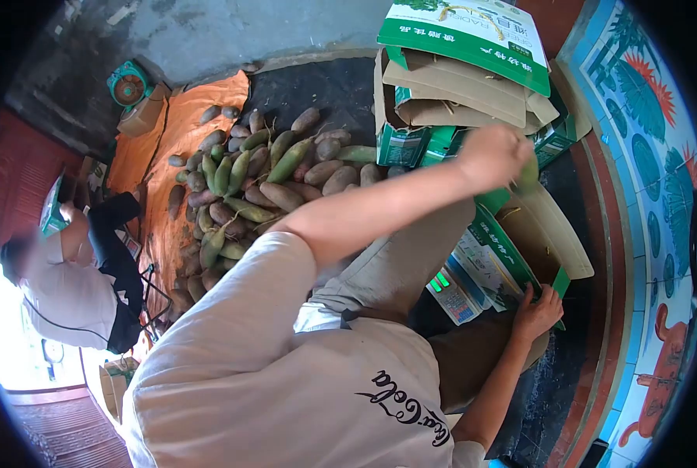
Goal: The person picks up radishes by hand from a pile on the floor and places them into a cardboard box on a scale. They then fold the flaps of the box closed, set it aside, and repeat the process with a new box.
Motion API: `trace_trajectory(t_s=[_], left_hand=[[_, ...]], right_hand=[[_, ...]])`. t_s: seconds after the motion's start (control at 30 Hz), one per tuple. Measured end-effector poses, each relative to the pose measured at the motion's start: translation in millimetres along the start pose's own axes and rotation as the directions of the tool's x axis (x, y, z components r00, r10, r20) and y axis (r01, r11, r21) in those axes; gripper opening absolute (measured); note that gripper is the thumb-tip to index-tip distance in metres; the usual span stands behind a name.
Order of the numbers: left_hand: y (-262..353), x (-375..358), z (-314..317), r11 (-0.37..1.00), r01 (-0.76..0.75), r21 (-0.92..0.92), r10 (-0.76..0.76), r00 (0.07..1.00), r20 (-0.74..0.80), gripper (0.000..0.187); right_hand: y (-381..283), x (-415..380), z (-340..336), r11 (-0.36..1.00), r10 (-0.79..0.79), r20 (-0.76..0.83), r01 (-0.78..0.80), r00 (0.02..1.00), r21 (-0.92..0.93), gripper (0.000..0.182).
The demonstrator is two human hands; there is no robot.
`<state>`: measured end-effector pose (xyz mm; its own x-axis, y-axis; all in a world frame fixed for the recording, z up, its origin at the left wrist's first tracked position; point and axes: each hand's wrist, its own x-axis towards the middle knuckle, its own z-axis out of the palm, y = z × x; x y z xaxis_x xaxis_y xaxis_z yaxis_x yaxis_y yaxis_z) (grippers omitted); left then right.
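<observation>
My left hand, blurred by motion, is closed around a green radish above an open green-and-brown carton. The radish is partly hidden by the fingers. At the carton's lower corner my right hand grips its edge, with the thumb and fingers bent over the cardboard. Beside the carton lies a digital scale with lit green displays, partly covered by the carton's flap. A large pile of radishes, some green and some brown with soil, spreads to the left.
Several flattened or open cartons are stacked at the top. An orange sheet lies beneath part of the pile. A teal fan stands on a box at the back left. Another person is seated at the left. A tiled, painted wall runs along the right.
</observation>
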<state>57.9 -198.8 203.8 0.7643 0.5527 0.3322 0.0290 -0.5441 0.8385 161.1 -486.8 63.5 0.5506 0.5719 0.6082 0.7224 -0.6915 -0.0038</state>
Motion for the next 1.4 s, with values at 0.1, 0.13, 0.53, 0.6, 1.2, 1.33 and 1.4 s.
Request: trace_trajectory(t_s=[0.1, 0.13, 0.53, 0.6, 1.2, 1.33, 1.4], left_hand=[[-6.7, -0.3, 61.3, 0.997, 0.008, 0.077, -0.026, 0.969, 0.246, 0.034], [-23.5, -1.6, 84.4, 0.998, -0.010, 0.061, -0.012, 0.935, 0.354, 0.034], [-58.4, -73.6, -30.9, 0.956, -0.232, 0.179, 0.260, 0.953, -0.154, 0.022], [-102.0, -101.4, -55.5, 0.974, -0.051, 0.219, 0.100, 0.971, -0.217, 0.019], [-358.6, -472.5, -95.9, 0.101, 0.571, 0.815, -0.984, 0.177, -0.002, 0.038], [-309.8, -444.1, -85.3, 0.081, 0.591, 0.802, -0.981, 0.188, -0.039, 0.041], [-306.8, -439.2, -82.8, 0.084, 0.573, 0.815, -0.981, 0.192, -0.033, 0.043]], right_hand=[[-2.1, 1.1, -2.4, 1.000, 0.001, 0.001, -0.001, 1.000, 0.002, 0.025], [-2.4, 0.9, -1.9, 1.000, 0.005, 0.004, -0.005, 1.000, 0.002, 0.025], [-0.1, 2.7, 4.0, 0.999, -0.024, -0.012, 0.024, 1.000, -0.027, 0.023], [0.1, 2.5, 4.3, 0.999, -0.019, 0.004, 0.019, 1.000, -0.030, 0.023], [-2.3, 5.3, 6.1, 0.997, -0.010, 0.019, 0.011, 1.000, -0.076, 0.027], [0.5, 3.9, 8.6, 0.996, -0.001, 0.035, 0.004, 0.999, -0.092, 0.028], [1.6, 3.3, 9.1, 0.995, 0.002, 0.046, 0.003, 0.999, -0.104, 0.028]])
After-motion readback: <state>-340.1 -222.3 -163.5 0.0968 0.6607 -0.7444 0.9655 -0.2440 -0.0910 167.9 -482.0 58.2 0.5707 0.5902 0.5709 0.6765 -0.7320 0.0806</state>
